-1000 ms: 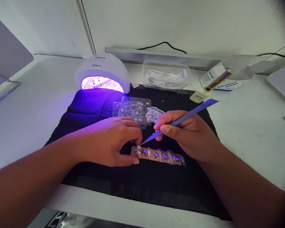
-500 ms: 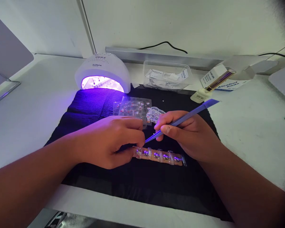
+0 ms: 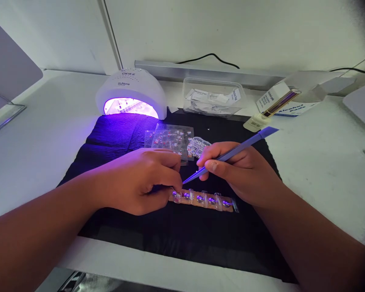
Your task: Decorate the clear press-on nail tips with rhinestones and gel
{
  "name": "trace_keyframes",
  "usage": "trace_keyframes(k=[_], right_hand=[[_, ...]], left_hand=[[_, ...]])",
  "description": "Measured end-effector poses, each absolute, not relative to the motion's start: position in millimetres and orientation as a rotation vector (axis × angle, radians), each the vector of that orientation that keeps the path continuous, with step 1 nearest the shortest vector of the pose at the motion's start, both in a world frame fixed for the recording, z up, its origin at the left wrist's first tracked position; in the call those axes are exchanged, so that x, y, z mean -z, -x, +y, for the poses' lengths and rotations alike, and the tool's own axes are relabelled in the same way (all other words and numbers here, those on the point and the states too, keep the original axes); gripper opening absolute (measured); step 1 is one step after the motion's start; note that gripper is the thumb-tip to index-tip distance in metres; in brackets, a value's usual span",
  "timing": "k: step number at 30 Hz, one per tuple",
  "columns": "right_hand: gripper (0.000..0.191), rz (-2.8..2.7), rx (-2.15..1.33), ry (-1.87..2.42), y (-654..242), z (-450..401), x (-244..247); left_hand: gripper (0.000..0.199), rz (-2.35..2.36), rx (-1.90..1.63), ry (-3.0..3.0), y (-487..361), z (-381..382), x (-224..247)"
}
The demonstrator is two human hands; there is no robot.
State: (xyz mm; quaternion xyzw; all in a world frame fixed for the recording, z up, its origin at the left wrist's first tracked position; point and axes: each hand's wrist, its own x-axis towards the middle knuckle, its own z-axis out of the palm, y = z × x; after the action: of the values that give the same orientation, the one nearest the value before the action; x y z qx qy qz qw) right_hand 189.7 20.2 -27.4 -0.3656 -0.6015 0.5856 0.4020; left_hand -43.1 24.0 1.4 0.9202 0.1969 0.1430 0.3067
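A tan strip (image 3: 205,206) with several shiny metal balls and clear nail tips (image 3: 218,201) across it lies on the black mat. At its left end my left hand (image 3: 146,178) is closed, thumb and forefinger pinching the strip's edge by the leftmost nail tip; the exact contact is partly hidden. My right hand (image 3: 240,168) grips blue-grey tweezers (image 3: 234,155) like a pen. Their pointed tip slants down to the left forefinger, just above the strip. Whether the tip holds anything is too small to make out.
Behind my hands lie clear sticker sheets (image 3: 170,138) and a clear decorated piece (image 3: 197,147). A lit nail lamp (image 3: 132,87) stands back left. Farther right are a plastic tub (image 3: 214,109) of alcohol pads, a bottle (image 3: 257,122) and an open carton (image 3: 299,109).
The tweezers' tip has shifted slightly left and down toward the left fingertips. My left fingers have drawn back a little to the left, showing more of the strip's left end.
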Motion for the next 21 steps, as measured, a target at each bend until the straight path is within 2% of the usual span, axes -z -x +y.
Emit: trace_keyframes(k=[9,15,21], right_hand=[[0.005,-1.498,-1.498,0.936,-188.8,19.1,26.0],[0.009,-1.48,-1.508,0.936,-187.7,19.0,24.0],[0.017,-1.488,-1.476,0.941,-186.8,18.2,24.4]], left_hand=[[0.012,0.681,-0.381,-2.446,43.0,24.4,-2.1],[0.034,0.805,-0.108,-2.469,38.4,22.7,-3.0],[0.022,0.757,-0.12,-2.483,38.1,22.7,-1.0]])
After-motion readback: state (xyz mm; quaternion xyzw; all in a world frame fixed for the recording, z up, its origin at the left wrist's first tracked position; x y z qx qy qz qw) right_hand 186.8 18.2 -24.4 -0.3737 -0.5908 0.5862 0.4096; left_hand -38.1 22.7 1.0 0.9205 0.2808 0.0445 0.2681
